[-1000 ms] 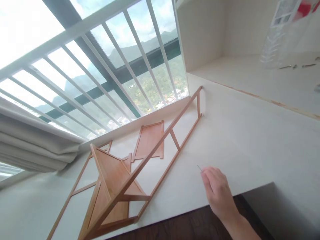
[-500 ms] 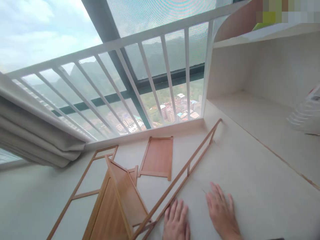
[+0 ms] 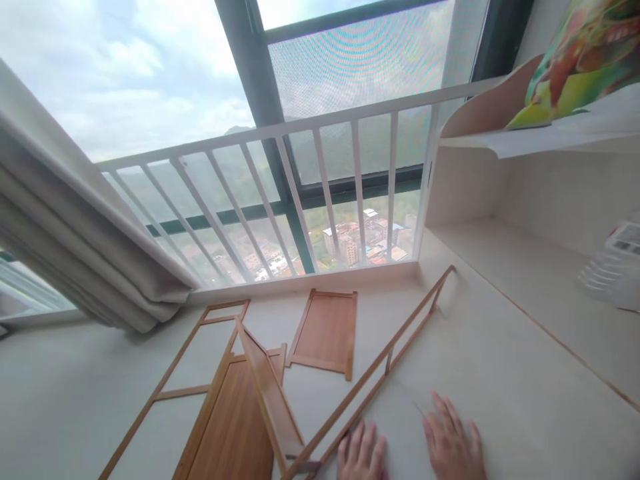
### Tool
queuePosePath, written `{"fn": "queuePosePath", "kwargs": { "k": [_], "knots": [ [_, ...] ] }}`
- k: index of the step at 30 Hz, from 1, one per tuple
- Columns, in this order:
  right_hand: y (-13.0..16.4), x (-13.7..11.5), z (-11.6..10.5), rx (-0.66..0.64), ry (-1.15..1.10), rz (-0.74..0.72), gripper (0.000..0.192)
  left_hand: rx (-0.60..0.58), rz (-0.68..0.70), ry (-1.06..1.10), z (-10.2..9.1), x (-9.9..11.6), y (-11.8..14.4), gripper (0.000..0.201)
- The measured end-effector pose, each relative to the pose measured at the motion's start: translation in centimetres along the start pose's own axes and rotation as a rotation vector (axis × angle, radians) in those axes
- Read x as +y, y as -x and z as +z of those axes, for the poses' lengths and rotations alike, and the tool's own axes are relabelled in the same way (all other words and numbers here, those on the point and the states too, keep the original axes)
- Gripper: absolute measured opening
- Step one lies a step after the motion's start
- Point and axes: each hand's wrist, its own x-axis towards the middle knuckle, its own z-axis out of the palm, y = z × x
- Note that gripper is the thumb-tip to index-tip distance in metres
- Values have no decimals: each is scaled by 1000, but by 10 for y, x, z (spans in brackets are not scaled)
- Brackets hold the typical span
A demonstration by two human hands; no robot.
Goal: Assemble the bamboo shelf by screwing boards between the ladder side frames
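My left hand (image 3: 362,453) lies palm down on the white surface (image 3: 500,373), fingers stretched out, its fingertips beside the lower end of a long narrow wooden frame (image 3: 373,373). To its right, my right hand (image 3: 453,437) rests flat with fingers spread and holds nothing. A thin, needle-like thing (image 3: 419,408) lies by its fingertips, too small to name. Left of my hands are a tilted wooden panel piece (image 3: 270,387) and a larger wood panel (image 3: 230,420). Farther off lies a small framed wooden panel (image 3: 324,332). An open wooden frame (image 3: 183,393) lies at the far left.
White railing bars (image 3: 357,180) stand before the window at the back. A grey curtain (image 3: 100,240) hangs at the left. On the right, a white shelf unit (image 3: 465,180) holds a colourful bag (image 3: 585,67) above and a clear plastic container (image 3: 613,267) below.
The view has tilted upward, so the wooden parts and both hands sit lower in the picture. Both hands stay flat in about the same place on the surface.
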Motion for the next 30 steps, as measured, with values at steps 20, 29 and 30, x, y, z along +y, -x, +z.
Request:
{"fn": "queuePosePath", "kwargs": {
  "k": [20,29,30],
  "knots": [
    [-1,3,-18,-189,-16,97,53,-174,-59,480,-143,54,-18,29],
    [-1,14,-15,-207,-100,119,56,161,-1202,1066,-149,-1,161,73],
    [-1,14,-14,-194,-103,119,57,314,-1347,1073,-157,-13,172,76]
  ]
}}
